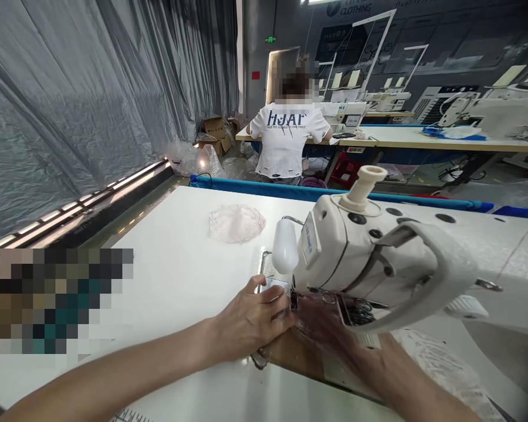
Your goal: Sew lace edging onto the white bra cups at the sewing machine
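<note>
A white sewing machine (328,246) stands at the right of the white table. Close by its needle area is my left hand (253,322), fingers bent and closed, tips down by the metal plate (270,287). What lies under those fingertips is hidden. My right hand (334,337) is beneath the machine head, partly covered by it and blurred; its fingers cannot be made out. Some sheer pinkish material seems to be around it. A pale pink sheer fabric piece (236,224) lies flat on the table, beyond my left hand.
A white bulb-shaped part (285,246) hangs beside the machine head. White lacy fabric (440,357) lies at the right, near my right forearm. A blue cloth edge (264,186) runs behind the table. Further back, a person in a white shirt (286,140) sits at another sewing table (422,138).
</note>
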Demonstrator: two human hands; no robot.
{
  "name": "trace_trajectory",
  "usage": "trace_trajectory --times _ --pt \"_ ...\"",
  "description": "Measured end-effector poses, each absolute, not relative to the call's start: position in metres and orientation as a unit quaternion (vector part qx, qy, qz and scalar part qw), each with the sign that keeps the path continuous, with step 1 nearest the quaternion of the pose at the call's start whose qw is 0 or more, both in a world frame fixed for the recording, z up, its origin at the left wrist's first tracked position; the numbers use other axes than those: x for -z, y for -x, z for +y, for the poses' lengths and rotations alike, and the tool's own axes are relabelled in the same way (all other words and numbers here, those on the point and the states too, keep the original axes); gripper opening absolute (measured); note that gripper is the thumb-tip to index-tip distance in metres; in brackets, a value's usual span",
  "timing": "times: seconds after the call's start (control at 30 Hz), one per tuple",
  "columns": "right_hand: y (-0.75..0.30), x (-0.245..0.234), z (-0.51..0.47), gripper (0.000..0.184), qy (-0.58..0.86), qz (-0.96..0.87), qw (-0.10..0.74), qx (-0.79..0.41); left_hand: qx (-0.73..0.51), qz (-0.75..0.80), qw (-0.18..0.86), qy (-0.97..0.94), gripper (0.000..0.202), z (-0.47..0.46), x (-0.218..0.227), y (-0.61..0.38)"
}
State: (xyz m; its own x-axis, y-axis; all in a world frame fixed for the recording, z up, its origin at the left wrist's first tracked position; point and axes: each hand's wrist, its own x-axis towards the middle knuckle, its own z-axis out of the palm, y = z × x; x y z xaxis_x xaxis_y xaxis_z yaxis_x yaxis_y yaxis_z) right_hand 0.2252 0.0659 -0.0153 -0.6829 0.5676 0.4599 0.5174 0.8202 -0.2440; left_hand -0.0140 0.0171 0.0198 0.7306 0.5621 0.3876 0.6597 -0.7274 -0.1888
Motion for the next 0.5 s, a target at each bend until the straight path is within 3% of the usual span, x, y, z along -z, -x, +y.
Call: trace_trajectory --times 0.2,0.3,0.5 --pt "-0.231 0.014 0.034 0.034 0.164 -0.960 0.225 0.036 0.170 -0.318 0.161 0.919 0.023 0.015 -0.016 0.015" --pt "-0.232 0.012 0.029 0.031 0.157 -0.970 0.178 0.046 0.168 -0.315 0.158 0.921 0.023 0.014 -0.013 0.017" --pt "-0.228 0.013 0.027 0.034 0.165 -0.965 0.194 0.058 0.190 -0.322 0.136 0.917 0.022 0.015 -0.010 0.018"
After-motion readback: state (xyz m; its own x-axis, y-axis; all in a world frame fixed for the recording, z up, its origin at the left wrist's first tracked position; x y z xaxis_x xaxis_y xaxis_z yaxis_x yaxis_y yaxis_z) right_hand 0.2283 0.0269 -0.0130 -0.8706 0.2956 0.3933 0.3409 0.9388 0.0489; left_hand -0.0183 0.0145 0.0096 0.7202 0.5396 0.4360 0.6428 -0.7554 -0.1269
